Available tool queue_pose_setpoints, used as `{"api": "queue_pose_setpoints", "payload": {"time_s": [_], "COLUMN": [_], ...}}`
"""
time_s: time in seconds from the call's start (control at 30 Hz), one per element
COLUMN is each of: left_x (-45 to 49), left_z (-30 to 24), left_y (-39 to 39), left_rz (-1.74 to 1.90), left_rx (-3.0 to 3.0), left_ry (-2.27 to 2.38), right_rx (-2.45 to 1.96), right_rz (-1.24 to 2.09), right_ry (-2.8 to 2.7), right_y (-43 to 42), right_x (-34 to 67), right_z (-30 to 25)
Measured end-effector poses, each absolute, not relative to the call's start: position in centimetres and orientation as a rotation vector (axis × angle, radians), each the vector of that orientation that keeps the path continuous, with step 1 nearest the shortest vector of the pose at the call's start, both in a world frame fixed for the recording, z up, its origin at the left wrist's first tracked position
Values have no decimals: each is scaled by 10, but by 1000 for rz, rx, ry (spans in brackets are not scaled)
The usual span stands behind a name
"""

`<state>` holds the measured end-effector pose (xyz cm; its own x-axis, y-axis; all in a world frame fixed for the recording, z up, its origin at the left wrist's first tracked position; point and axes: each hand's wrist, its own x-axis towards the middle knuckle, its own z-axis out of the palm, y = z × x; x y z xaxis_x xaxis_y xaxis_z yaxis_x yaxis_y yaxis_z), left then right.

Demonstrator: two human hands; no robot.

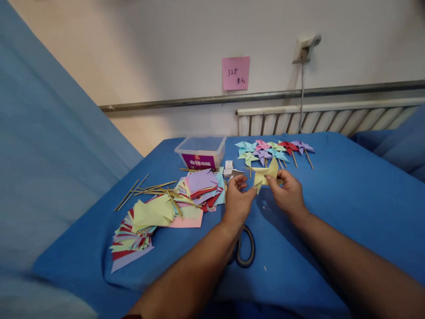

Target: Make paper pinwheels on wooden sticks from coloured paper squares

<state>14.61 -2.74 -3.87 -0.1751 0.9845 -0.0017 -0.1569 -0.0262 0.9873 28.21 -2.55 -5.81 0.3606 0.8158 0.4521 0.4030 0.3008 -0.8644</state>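
Note:
My right hand (pixel 288 194) pinches a pale yellow paper pinwheel (pixel 265 173) between thumb and fingers. At the pinwheel's lower left corner is my left hand (pixel 238 198), its thumb side closed on the paper tip and its other fingers curled. Folded blades stand up from the pinwheel's middle. Below my left wrist lie black-handled scissors (pixel 245 261), partly hidden by the forearm. Just beyond my left hand sit small white boxes (pixel 228 167). Finished pinwheels (pixel 262 155) in several colours lie on sticks behind the yellow one.
On the left of the blue-covered table (pixel 332 212) spread coloured paper pieces (pixel 152 213), another paper pile (pixel 202 181) and loose thin sticks (pixel 159 188). A clear plastic tub (pixel 201 153) stands at the back. Behind the table are a wall rail and a radiator (pixel 328 117).

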Motion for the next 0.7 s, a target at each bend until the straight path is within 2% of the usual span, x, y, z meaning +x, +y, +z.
{"api": "queue_pose_setpoints", "payload": {"time_s": [0.13,0.27,0.4,0.7], "left_x": [152,157,158,149], "left_z": [-39,-35,-32,-28], "left_y": [-36,-46,-47,-35], "left_rz": [1303,1316,1315,1348], "left_rx": [1059,980,941,765], "left_ry": [1110,909,849,754], "right_rx": [-1228,-1181,-1219,-1189], "right_rz": [-219,-519,-582,-474], "right_ry": [-1587,-1797,-1849,-1939], "right_y": [-23,-28,-34,-43], "right_x": [293,285,277,267], "right_z": [-57,-52,-46,-41]}}
